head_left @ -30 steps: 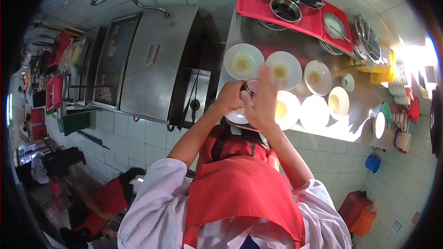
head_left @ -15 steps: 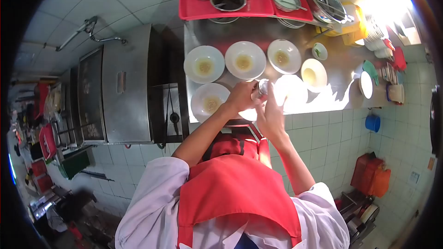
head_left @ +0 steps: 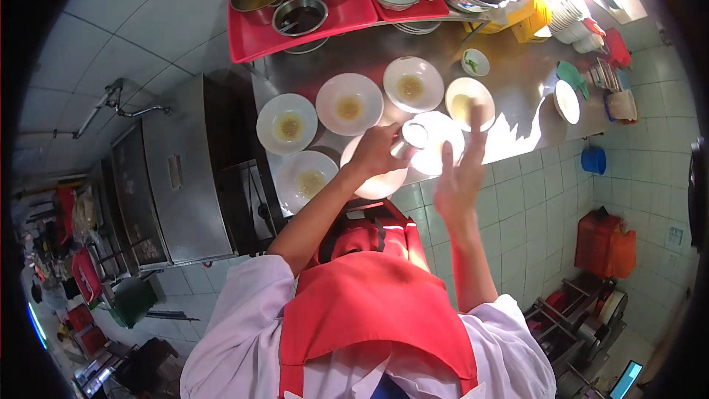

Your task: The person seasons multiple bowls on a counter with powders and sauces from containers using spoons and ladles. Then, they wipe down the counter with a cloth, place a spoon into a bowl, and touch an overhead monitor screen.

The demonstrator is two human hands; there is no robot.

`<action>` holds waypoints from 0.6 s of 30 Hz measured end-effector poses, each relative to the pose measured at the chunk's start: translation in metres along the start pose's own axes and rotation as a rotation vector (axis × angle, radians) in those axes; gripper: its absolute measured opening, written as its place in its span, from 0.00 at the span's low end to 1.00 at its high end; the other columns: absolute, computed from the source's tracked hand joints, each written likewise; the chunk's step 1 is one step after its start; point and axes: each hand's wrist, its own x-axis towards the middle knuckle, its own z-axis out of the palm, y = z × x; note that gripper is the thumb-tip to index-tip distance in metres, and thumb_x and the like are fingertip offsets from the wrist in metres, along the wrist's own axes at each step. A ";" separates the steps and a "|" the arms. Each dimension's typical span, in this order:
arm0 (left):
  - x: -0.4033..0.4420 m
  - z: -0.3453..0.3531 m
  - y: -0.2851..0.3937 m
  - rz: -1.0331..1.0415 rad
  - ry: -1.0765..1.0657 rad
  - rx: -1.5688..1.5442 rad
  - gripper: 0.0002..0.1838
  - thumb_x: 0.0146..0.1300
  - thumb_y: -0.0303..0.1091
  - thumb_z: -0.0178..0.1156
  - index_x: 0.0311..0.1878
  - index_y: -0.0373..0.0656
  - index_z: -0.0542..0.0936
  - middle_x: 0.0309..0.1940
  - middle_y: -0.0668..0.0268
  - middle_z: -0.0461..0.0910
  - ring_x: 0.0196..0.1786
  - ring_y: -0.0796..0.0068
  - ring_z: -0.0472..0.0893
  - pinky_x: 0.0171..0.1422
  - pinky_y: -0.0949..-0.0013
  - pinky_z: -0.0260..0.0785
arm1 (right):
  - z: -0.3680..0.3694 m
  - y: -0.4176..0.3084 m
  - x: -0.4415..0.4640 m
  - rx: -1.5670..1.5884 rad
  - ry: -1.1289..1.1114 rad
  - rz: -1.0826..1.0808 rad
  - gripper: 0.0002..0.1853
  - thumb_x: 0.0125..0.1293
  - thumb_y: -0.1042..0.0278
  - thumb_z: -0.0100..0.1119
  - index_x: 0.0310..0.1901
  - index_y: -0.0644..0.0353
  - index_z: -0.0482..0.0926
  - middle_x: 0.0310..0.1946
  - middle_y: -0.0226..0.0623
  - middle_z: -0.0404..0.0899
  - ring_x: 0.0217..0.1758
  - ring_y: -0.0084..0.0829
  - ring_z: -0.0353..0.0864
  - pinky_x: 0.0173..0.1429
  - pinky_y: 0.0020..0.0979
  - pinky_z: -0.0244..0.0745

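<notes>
Steel counter [head_left: 521, 66], bright sun on its right end. Clock read from the held container, 12 straight ahead of the wearer.

Nearest: red apron [head_left: 378, 303]. Right hand [head_left: 459, 179] between 4 and 5, fingers spread, tips blurred; nothing seen in it. Left hand [head_left: 375, 149] pinches a small round-topped container [head_left: 416, 134] above the bowls; lidded or not, cannot tell. Pale bowl [head_left: 380, 185] at 7, partly under that hand; sunlit bowl [head_left: 442, 140] at 3, fingers overlapping its edge in view.

Further: white bowl [head_left: 287, 123] at 9, pinkish bowl [head_left: 349, 104] at 10, patterned bowl [head_left: 413, 85] at 12, each with a little yellowish liquid. Farthest: red tray [head_left: 247, 38] with pots, toward 11.

Step in hand, my judgement: working the container over the bowls. Next move calls for a firm left grip, both hands clear of the rims.
</notes>
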 end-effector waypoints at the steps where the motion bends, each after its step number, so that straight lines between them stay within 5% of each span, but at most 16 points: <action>1: 0.015 0.012 0.005 0.042 0.035 -0.037 0.26 0.40 0.44 0.74 0.39 0.37 0.79 0.27 0.54 0.80 0.34 0.58 0.82 0.39 0.59 0.72 | -0.016 -0.002 0.010 -0.032 0.057 -0.070 0.32 0.72 0.62 0.44 0.74 0.64 0.50 0.74 0.48 0.53 0.77 0.45 0.51 0.77 0.47 0.46; 4: 0.046 0.023 0.018 0.050 -0.122 -0.039 0.26 0.39 0.43 0.74 0.42 0.39 0.79 0.29 0.53 0.81 0.38 0.57 0.84 0.43 0.59 0.74 | -0.022 0.017 0.016 0.017 0.229 -0.185 0.34 0.72 0.59 0.45 0.74 0.64 0.48 0.75 0.47 0.50 0.79 0.45 0.46 0.77 0.46 0.44; 6: 0.058 0.045 0.016 0.135 -0.146 -0.134 0.22 0.42 0.39 0.74 0.39 0.37 0.79 0.37 0.50 0.83 0.43 0.50 0.82 0.48 0.56 0.74 | 0.001 0.058 0.003 -0.267 0.196 -0.116 0.34 0.72 0.54 0.43 0.73 0.67 0.51 0.73 0.56 0.53 0.80 0.51 0.41 0.77 0.55 0.32; 8: 0.068 0.063 0.013 0.087 -0.170 -0.074 0.18 0.44 0.38 0.71 0.35 0.38 0.78 0.38 0.51 0.83 0.44 0.52 0.82 0.49 0.56 0.74 | 0.013 0.098 -0.009 -0.255 -0.384 0.326 0.36 0.72 0.50 0.41 0.72 0.70 0.52 0.72 0.58 0.54 0.79 0.55 0.41 0.76 0.59 0.33; 12: 0.070 0.071 0.006 0.055 -0.169 0.045 0.16 0.46 0.41 0.68 0.34 0.40 0.79 0.28 0.55 0.83 0.35 0.52 0.82 0.44 0.56 0.75 | -0.003 0.070 0.018 -0.318 0.040 -0.063 0.39 0.72 0.46 0.40 0.72 0.74 0.50 0.73 0.57 0.51 0.80 0.48 0.40 0.75 0.59 0.34; 14: 0.079 0.075 0.003 0.054 -0.217 0.014 0.17 0.47 0.42 0.69 0.34 0.41 0.79 0.29 0.55 0.83 0.35 0.53 0.82 0.44 0.56 0.75 | 0.010 0.086 0.016 -0.362 -0.032 0.062 0.40 0.72 0.46 0.40 0.72 0.74 0.48 0.74 0.57 0.50 0.81 0.45 0.39 0.76 0.59 0.33; 15: 0.088 0.082 -0.004 -0.011 -0.367 -0.003 0.21 0.43 0.44 0.71 0.38 0.42 0.81 0.35 0.55 0.83 0.38 0.57 0.83 0.47 0.55 0.74 | 0.022 0.127 0.003 -0.264 -0.356 0.419 0.41 0.72 0.45 0.40 0.72 0.73 0.47 0.74 0.57 0.49 0.80 0.46 0.39 0.76 0.59 0.33; 16: 0.083 0.088 -0.007 -0.004 -0.372 -0.003 0.21 0.43 0.44 0.71 0.38 0.42 0.81 0.35 0.55 0.83 0.38 0.57 0.83 0.47 0.55 0.74 | 0.019 0.126 0.002 -0.253 -0.291 0.405 0.40 0.72 0.46 0.42 0.72 0.73 0.48 0.71 0.59 0.56 0.78 0.50 0.49 0.76 0.59 0.34; 18: 0.080 0.095 -0.017 0.150 0.013 -0.183 0.27 0.38 0.47 0.75 0.42 0.43 0.82 0.32 0.59 0.83 0.35 0.59 0.82 0.44 0.57 0.75 | 0.001 0.124 0.010 -0.136 -0.048 0.298 0.37 0.71 0.52 0.47 0.71 0.71 0.52 0.65 0.60 0.65 0.71 0.53 0.62 0.75 0.54 0.46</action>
